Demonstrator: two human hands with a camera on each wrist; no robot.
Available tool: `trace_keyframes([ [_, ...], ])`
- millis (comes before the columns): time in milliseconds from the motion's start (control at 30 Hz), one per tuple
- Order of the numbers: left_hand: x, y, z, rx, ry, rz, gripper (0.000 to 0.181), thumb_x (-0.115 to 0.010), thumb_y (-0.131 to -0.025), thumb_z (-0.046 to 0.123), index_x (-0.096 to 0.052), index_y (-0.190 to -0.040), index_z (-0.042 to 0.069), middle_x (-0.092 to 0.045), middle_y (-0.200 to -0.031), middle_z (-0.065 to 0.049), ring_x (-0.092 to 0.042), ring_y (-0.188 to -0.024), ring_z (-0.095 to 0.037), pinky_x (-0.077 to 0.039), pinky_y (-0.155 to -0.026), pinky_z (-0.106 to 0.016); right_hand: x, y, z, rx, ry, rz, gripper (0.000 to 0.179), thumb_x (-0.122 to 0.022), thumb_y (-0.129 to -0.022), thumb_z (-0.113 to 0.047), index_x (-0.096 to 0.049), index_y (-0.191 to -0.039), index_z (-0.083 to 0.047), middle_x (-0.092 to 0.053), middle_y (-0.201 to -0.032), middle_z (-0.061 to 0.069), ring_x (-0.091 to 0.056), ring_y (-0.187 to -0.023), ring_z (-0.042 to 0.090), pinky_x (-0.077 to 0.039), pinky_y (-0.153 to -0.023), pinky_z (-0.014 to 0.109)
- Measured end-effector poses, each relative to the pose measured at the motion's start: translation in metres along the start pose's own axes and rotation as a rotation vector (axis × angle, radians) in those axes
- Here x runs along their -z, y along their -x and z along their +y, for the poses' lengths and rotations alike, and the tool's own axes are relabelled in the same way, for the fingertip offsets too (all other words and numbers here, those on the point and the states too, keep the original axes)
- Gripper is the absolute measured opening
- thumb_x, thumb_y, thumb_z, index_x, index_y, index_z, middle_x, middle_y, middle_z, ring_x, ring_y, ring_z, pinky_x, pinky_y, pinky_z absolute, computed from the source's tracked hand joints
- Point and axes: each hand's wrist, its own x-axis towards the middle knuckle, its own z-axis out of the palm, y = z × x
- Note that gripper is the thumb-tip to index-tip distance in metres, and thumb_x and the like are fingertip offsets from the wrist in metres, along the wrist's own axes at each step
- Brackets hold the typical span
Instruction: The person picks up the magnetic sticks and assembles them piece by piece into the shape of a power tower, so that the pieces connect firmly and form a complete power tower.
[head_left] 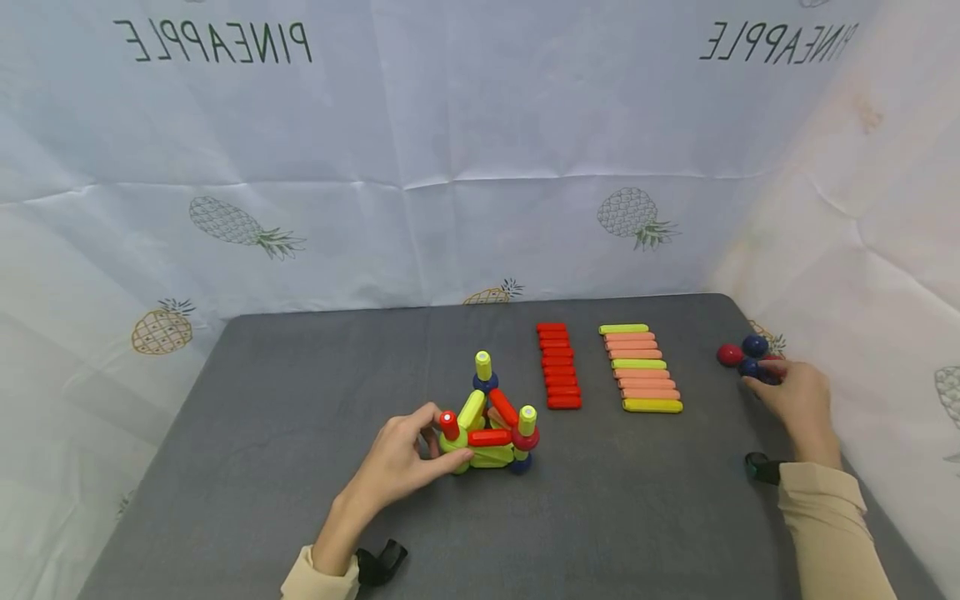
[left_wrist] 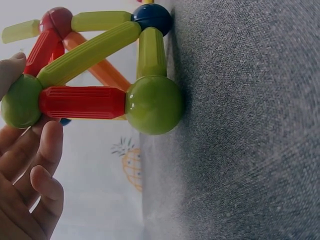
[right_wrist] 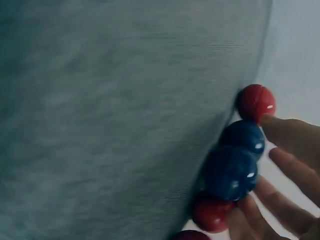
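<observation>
My left hand point(head_left: 401, 457) holds a ball-and-stick frame point(head_left: 491, 456) of magnetic building rods and balls at its near left corner. In the left wrist view, the thumb and fingers are at an upper green ball point(left_wrist: 22, 101); a red rod point(left_wrist: 82, 102) joins it to a lower green ball point(left_wrist: 155, 105) on the table. Short rods stand upright on the top balls. At the far right, my right hand point(head_left: 798, 408) pinches a blue ball point(head_left: 749, 369) among loose balls. The right wrist view shows fingertips against that blue ball point(right_wrist: 231, 172), beside red balls point(right_wrist: 256, 102).
A column of red rods point(head_left: 558, 372) lies right of the frame. Next to it is a column of orange and yellow-green rods point(head_left: 647, 373). Behind the grey table point(head_left: 337, 367) hangs a white pineapple-print cloth point(head_left: 450, 242), which also lines the sides.
</observation>
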Motion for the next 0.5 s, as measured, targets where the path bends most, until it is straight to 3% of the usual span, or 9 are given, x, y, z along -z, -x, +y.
trace_keyframes([
  [233,0.0008,-0.0005,0.0009,0.012,-0.014,-0.011,0.034,-0.089,-0.080,0.027,-0.057,-0.090,0.020,-0.065,-0.069,0.009,-0.055,-0.058,0.008,-0.041,-0.047,-0.018,0.0007,0.0033,0.0079,-0.043,0.008,-0.049,0.051,-0.077,-0.086,-0.013,-0.059,-0.123,0.018,-0.062,-0.113,0.044,-0.058,-0.102,0.058,-0.045,-0.069,0.050],
  [500,0.0024,-0.0005,-0.0003,0.005,-0.021,-0.013,0.032,-0.088,-0.081,0.026,-0.059,-0.090,0.019,-0.067,-0.071,0.007,-0.057,-0.060,0.006,-0.040,-0.047,-0.016,-0.0030,0.0105,0.0049,-0.053,-0.035,-0.040,0.043,-0.082,-0.084,-0.016,-0.067,-0.109,0.016,-0.067,-0.106,0.041,-0.063,-0.095,0.053,-0.041,-0.063,0.033],
])
